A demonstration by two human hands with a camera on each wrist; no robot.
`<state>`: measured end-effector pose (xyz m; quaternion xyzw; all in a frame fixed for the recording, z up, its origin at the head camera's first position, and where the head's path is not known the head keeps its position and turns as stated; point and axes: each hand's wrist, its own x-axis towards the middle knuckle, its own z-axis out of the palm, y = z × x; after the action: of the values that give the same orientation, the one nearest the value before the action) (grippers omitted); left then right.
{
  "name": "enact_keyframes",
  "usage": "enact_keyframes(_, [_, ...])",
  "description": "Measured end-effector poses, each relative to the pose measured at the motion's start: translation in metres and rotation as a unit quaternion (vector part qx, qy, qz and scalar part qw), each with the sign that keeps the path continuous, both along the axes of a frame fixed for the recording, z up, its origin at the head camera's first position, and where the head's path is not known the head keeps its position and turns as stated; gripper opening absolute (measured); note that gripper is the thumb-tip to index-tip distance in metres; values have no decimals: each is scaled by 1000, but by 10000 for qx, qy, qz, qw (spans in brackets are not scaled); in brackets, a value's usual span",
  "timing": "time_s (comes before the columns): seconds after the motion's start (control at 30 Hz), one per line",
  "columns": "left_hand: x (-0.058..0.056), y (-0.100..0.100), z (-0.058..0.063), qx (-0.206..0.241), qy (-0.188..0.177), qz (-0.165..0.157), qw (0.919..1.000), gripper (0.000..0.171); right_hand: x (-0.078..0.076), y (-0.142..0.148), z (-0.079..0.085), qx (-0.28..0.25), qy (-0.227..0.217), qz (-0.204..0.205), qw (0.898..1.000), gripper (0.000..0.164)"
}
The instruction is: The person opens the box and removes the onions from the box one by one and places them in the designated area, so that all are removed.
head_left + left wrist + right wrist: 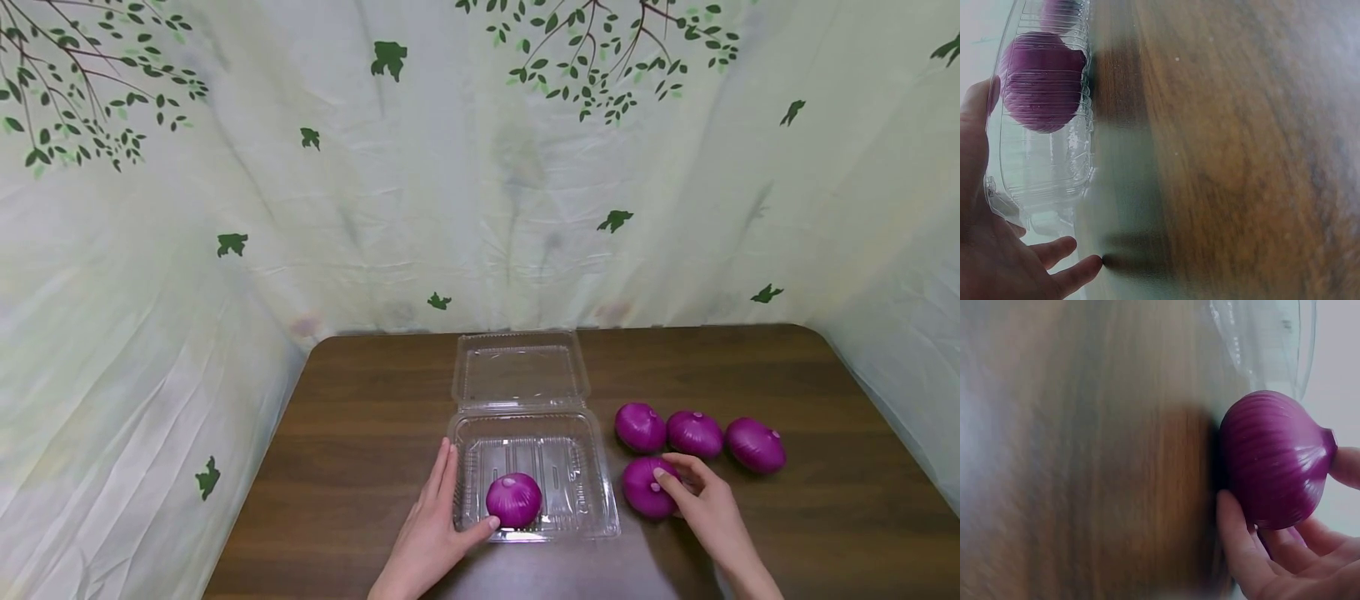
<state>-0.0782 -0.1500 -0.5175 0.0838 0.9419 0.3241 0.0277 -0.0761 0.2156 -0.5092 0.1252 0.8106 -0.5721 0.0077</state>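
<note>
A clear plastic clamshell box (592, 475) lies open on the table, its lid (521, 367) folded back flat behind it. Inside, near the front wall, sits one red onion (514, 500). My left hand (438, 525) rests along the box's left side with fingers straight, the thumb at the front left rim close to that onion. Seen from the left wrist, the thumb (992, 94) touches the rim and other fingers spread beside the box. To the box's right, my right hand (705, 500) holds a second red onion (1272, 459), thumb at its stem tip and fingers round its side.
Behind the held onion, three more red onions stand in a row: a left one (640, 427), a middle one (694, 434) and a right one (756, 445). The brown wooden table (360, 400) ends at a pale curtain (480, 208) with leaf prints.
</note>
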Motion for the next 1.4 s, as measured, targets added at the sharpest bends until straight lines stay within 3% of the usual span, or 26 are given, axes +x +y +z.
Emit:
enact_keyframes(0.27, [1, 0, -2, 31, 15, -7, 10000, 115, -3, 11, 2, 57, -141, 4, 9999, 49])
enact_keyframes(0.47, [-1, 0, -2, 48, -19, -24, 10000, 115, 4, 14, 12, 1329, 11, -78, 9911, 51])
enact_keyframes(0.6, [-1, 0, -3, 51, -27, -37, 10000, 116, 10, 7, 19, 1661, 359, -304, 9850, 44])
enact_keyframes(0.73, [0, 0, -3, 50, 32, -40, 10000, 116, 13, -7, 22, 1822, 1123, -355, 9762, 34])
enact_keyframes(0.9, [0, 0, -2, 63, 15, -26, 10000, 116, 14, -31, 16, 1808, 2429, 233, 9528, 35])
enact_keyframes(1.0, [0, 0, -1, 75, -12, -19, 10000, 116, 13, -45, 15, 1749, 2827, 654, 9409, 39])
enact_keyframes(1.17, [0, 0, -1, 58, -46, -12, 10000, 116, 11, -66, 13, 1471, 2940, 1273, 9358, 44])
enact_keyframes(1.3, [-1, 0, -1, 36, -98, 3, 9999, 117, 9, -81, 9, 1383, 3090, 1665, 9261, 48])
enact_keyframes(1.4, [-1, 0, -1, 40, -114, 9, 9999, 117, 8, -91, 9, 1428, 2933, 1918, 9256, 48])
